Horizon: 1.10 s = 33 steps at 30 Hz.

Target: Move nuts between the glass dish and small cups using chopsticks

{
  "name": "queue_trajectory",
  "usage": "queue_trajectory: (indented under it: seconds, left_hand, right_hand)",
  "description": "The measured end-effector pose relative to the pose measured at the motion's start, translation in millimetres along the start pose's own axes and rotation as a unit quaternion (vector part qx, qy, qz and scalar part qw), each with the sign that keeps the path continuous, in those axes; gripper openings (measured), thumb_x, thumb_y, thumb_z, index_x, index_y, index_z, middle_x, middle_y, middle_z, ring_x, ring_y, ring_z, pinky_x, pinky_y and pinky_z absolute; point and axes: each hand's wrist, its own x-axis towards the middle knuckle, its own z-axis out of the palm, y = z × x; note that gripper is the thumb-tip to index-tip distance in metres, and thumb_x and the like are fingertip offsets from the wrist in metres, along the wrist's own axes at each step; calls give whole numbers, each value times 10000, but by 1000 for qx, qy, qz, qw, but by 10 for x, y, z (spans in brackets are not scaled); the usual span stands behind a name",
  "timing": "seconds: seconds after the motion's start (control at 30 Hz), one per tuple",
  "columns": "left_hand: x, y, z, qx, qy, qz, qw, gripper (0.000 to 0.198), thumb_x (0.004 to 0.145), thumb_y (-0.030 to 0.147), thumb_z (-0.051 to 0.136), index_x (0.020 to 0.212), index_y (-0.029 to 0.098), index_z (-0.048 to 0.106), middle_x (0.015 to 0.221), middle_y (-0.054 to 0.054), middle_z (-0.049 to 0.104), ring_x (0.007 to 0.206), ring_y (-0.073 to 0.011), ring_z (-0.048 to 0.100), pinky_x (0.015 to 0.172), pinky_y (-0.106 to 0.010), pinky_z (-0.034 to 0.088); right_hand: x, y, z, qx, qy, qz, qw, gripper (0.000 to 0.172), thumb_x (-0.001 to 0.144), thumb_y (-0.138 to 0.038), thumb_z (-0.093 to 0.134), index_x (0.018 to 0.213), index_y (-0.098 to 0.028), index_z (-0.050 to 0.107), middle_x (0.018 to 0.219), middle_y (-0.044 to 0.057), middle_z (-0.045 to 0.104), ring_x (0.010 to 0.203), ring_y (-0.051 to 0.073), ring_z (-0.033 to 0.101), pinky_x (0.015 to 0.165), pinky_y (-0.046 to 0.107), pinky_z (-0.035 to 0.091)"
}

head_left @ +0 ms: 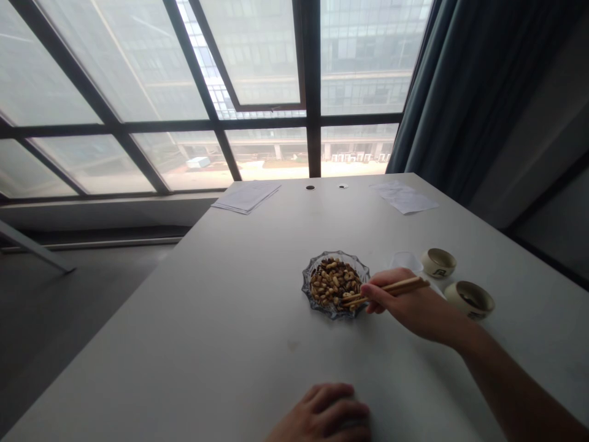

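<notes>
My right hand [409, 307] is closed around a pair of wooden chopsticks [405, 285], their tips down among the nuts at the right side of a glass bowl. The scalloped clear bowl [306, 288] stands mid-table and holds many brown and tan shelled nuts or large seeds [331, 282]. Whether the tips pinch a single piece, I cannot tell. At the bottom edge my left hand [326, 414] rests palm down on the table, fingers loosely bent and a little apart, with nothing visible in it. It lies nearer to me than the bowl.
Two cream cups with dark markings, one farther [438, 264] and one nearer [469, 299], stand right of the bowl. A clear plastic container [405, 262] sits beside them, partly behind my right hand. Papers lie at the far left [246, 196] and far right [405, 196] of the white table [207, 319].
</notes>
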Motion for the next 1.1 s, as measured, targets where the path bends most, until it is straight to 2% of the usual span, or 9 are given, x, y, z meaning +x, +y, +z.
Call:
queue_trajectory:
  seconds: [0.43,0.83,0.97,1.1]
  left_hand:
    - [29,21,-20,-5,-5,-3,1000,257,1032,389,581,1241,254,647,1289,13,695,1303,-156,532,1121,-246,426]
    - [25,12,-49,-26,-14,-3,1000,280,1066,385,511,1267,235,634,1328,3,682,1335,-164,507,1148,-256,393]
    - [33,12,-60,-25,-18,-5,1000,276,1052,379,543,1270,234,631,1313,-2,683,1328,-164,511,1141,-253,400]
    - [46,11,-73,-17,-19,-6,1000,267,1053,374,543,1263,236,633,1294,-11,692,1312,-166,528,1128,-249,415]
  right_hand:
    - [15,-63,32,-21,0,-16,1000,383,992,-463,550,816,-175,732,762,43,758,744,193,745,640,252,525]
    - [55,32,75,17,33,-47,998,395,980,-485,579,795,-175,739,773,47,771,728,214,759,646,280,598]
    - [-6,8,18,47,68,-34,996,445,957,-552,596,803,-166,756,789,77,785,737,237,774,670,309,633]
    - [-167,-53,-159,115,154,0,981,453,880,-599,689,907,-156,781,864,114,800,755,265,787,726,357,668]
